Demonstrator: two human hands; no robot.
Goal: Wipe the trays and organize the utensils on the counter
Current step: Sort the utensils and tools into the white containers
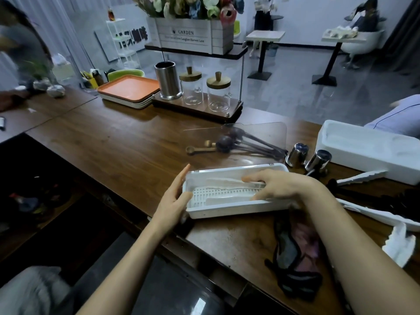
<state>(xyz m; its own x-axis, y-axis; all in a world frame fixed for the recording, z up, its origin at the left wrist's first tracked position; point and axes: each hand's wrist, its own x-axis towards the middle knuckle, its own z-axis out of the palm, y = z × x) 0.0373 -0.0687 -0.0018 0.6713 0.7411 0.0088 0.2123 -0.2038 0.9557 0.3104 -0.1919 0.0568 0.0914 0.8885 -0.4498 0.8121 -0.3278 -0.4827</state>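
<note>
A white utensil box (227, 209) with a slotted insert sits near the counter's front edge, its clear lid (261, 133) hinged open behind it. My left hand (175, 201) holds the box's left end, thumb over the rim and fingers straight. My right hand (279, 185) reaches into the box and pinches a pale wrapped utensil (227, 181). Another pale piece lies lower in the box. Behind the lid lie several dark spoons (241, 144) and a wooden scoop (197, 150). A dark cloth (295, 251) lies under my right forearm.
Stacked orange trays (127, 89) sit at the back left beside a steel holder (168, 80) and two glass jars (218, 92) on a wooden stand. Two steel cups (306, 159) and a white foam box (368, 151) stand to the right. White torn wrappers (397, 246) lie at the right edge.
</note>
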